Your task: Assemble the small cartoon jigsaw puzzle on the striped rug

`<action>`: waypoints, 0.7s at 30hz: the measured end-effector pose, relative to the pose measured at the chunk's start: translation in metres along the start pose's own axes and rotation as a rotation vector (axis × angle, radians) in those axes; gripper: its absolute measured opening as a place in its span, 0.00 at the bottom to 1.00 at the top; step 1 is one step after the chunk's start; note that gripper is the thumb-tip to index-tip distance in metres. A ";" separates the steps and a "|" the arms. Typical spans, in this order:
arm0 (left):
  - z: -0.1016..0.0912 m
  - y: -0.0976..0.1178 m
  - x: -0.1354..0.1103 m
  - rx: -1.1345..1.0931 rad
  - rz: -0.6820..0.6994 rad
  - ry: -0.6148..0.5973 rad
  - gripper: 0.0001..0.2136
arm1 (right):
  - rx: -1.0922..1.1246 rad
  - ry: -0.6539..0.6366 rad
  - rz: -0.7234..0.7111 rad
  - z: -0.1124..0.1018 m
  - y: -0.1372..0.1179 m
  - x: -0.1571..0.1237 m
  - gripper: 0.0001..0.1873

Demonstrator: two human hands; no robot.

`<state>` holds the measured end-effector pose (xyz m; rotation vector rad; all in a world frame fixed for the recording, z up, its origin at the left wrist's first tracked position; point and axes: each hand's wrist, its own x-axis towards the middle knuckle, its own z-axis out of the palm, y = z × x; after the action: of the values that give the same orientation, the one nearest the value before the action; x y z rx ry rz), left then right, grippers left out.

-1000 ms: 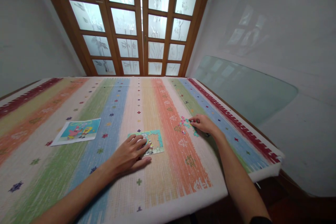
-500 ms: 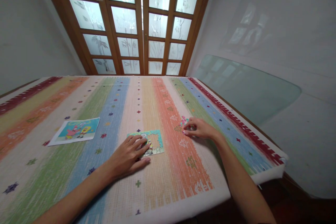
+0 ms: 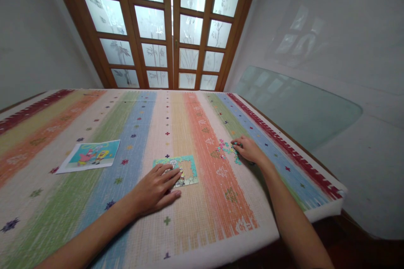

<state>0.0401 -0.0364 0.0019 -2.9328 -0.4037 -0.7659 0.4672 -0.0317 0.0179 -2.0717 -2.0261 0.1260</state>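
Note:
A partly assembled jigsaw puzzle (image 3: pixel 186 168) with a teal border and an empty middle lies on the striped tablecloth (image 3: pixel 205 214). My left hand (image 3: pixel 154 189) rests flat on its left part, fingers stretched out. To the right lie several loose puzzle pieces (image 3: pixel 225 148), pink and teal. My right hand (image 3: pixel 249 149) is at the right side of that pile, fingers curled with their tips on the pieces; whether a piece is pinched between them I cannot make out.
A printed reference picture (image 3: pixel 91 155) of cartoon figures lies at the left of the table. Wooden glazed doors (image 3: pixel 172 29) stand behind the table. A glass sheet (image 3: pixel 293 105) leans on the right wall. The table's right edge (image 3: pixel 315 176) is close to my right arm.
My right hand swept left toward the puzzle over the loose pieces, then drew back right to the far side of the pile. My left hand stayed on the puzzle.

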 end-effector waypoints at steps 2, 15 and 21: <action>0.001 0.001 -0.001 0.013 0.001 -0.004 0.18 | 0.007 -0.005 0.002 0.001 0.001 0.000 0.12; 0.003 0.001 -0.003 0.050 0.014 0.015 0.19 | 0.083 0.014 -0.043 -0.001 0.005 -0.001 0.15; 0.004 0.002 -0.003 0.070 0.016 0.003 0.19 | 0.138 0.002 -0.027 -0.002 0.004 -0.001 0.09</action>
<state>0.0400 -0.0380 -0.0035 -2.8664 -0.3981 -0.7387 0.4717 -0.0328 0.0189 -1.9598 -1.9844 0.2513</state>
